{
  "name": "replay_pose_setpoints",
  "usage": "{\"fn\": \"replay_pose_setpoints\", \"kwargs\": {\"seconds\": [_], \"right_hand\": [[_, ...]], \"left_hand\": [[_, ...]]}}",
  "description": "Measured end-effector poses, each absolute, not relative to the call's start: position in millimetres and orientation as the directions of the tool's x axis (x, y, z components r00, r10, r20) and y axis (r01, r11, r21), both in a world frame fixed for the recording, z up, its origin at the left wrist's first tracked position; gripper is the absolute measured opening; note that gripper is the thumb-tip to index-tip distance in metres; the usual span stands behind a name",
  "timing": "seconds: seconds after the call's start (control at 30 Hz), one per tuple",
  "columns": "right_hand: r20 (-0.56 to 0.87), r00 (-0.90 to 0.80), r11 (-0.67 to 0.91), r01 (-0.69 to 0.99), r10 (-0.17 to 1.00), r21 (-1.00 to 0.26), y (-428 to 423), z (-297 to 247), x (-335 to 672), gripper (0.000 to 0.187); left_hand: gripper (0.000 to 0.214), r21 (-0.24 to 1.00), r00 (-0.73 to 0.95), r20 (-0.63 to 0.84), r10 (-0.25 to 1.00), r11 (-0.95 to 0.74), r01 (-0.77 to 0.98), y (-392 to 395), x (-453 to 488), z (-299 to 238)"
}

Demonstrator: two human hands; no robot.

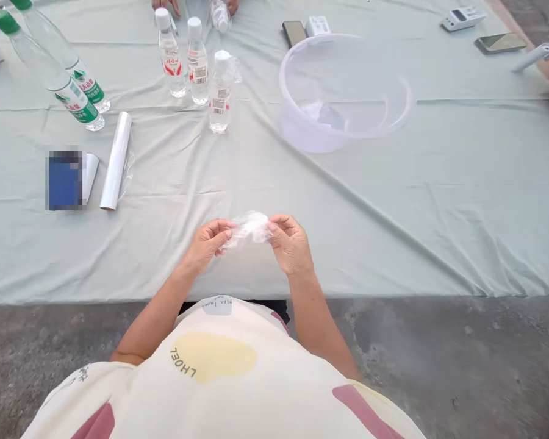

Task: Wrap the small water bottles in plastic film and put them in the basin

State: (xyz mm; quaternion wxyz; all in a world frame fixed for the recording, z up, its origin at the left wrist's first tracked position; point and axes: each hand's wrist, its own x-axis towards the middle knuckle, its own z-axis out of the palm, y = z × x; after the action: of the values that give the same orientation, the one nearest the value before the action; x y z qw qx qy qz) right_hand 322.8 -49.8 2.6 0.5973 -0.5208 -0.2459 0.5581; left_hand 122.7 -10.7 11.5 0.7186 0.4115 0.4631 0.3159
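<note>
A crumpled piece of clear plastic film (251,225) is stretched between my two hands, just above the near part of the cloth-covered table. My left hand (207,245) pinches its left end between thumb and fingers. At the other end, my right hand (291,244) grips the film with thumb and bent forefinger. Left of my hands lies a roll of plastic film (116,161) with a loose edge along its right side. A small bottle (219,100) with plastic wrapped about its cap stands beyond my hands.
Two small water bottles (170,61) and two tall green-capped bottles (75,97) stand to the left. A clear basin (313,137) holds some crumpled plastic. Phones (501,42) lie at the back. Another person's hands (167,6) hold a bottle (220,17) across the table (370,244).
</note>
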Motion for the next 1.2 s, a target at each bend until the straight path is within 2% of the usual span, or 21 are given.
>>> {"fn": "replay_pose_setpoints", "kwargs": {"seconds": [0.1,0.2,0.27,0.33,0.37,0.43,0.53,0.63,0.73,0.8,0.87,0.97,1.07,1.13,1.2], "right_hand": [[-0.252,0.392,-0.103,-0.363,0.885,-0.926,-52.2,12.6,337.0,0.032],[-0.23,0.381,-0.113,-0.306,0.896,-0.945,-55.7,17.2,346.6,0.028],[-0.22,0.367,-0.11,-0.299,0.904,-0.948,-57.7,17.4,347.5,0.026],[-0.199,0.358,-0.091,-0.298,0.912,-0.95,-59.3,17.8,344.6,0.024],[-0.187,0.343,-0.083,-0.295,0.92,-0.952,-60.0,18.5,342.2,0.024],[-0.161,0.296,-0.073,-0.286,0.941,-0.956,-61.5,21.5,336.2,0.023],[-0.124,0.198,-0.067,-0.27,0.972,-0.96,-63.2,27.9,328.7,0.02],[-0.1,0.21,-0.038,-0.282,0.973,-0.959,-61.5,31.5,331.4,0.02],[-0.125,0.459,0.063,-0.373,0.88,-0.926,-56.0,26.6,347.5,0.027],[-0.207,0.607,0.128,-0.461,0.767,-0.878,-52.9,17.8,358.6,0.034],[-0.329,0.628,0.106,-0.553,0.705,-0.827,-52.9,6.1,361.6,0.037],[-0.515,0.414,-0.141,-0.661,0.751,-0.737,-60.6,-10.8,346.2,0.044],[-0.577,0.157,-0.376,-0.618,0.801,-0.691,-70.5,-18.1,322.1,0.053],[-0.547,0.078,-0.41,-0.576,0.833,-0.707,-71.0,-15.1,312.3,0.057],[-0.471,0.065,-0.35,-0.582,0.88,-0.734,-63.6,-6.1,310.1,0.062]], "left_hand": [[0.021,0.903,0.328,-0.406,0.853,0.429,0.002,-14.8,108.0,9.3],[0.018,0.932,0.241,-0.363,0.9,0.348,0.103,-17.0,92.3,9.5],[0.016,0.947,0.063,-0.238,0.969,0.217,0.237,-17.4,85.1,13.2],[0.022,0.916,-0.078,-0.044,0.996,0.071,0.395,-17.6,83.2,20.8],[0.026,0.891,-0.081,0.041,0.996,0.0,0.453,-17.9,84.7,25.9],[0.033,0.865,0.046,0.135,0.99,-0.14,0.482,-19.3,92.9,36.9],[0.035,0.891,0.307,0.147,0.94,-0.261,0.372,-22.6,113.5,49.2],[0.02,0.969,0.408,0.07,0.91,-0.159,0.191,-24.1,129.9,52.6],[0.028,0.993,0.4,-0.09,0.912,0.115,-0.039,-20.9,132.7,51.5],[0.031,0.96,0.363,-0.172,0.916,0.239,-0.149,-17.1,129.0,49.6],[0.032,0.94,0.315,-0.209,0.926,0.279,-0.196,-13.9,124.4,46.0],[0.033,0.923,0.289,-0.238,0.927,0.308,-0.229,-12.7,118.5,37.3],[0.042,0.899,0.301,-0.254,0.919,0.339,-0.278,-13.9,112.3,28.4],[0.048,0.89,0.324,-0.241,0.915,0.341,-0.302,-13.3,107.4,25.9],[0.053,0.898,0.359,-0.202,0.911,0.319,-0.304,-10.4,103.2,27.3]]}}
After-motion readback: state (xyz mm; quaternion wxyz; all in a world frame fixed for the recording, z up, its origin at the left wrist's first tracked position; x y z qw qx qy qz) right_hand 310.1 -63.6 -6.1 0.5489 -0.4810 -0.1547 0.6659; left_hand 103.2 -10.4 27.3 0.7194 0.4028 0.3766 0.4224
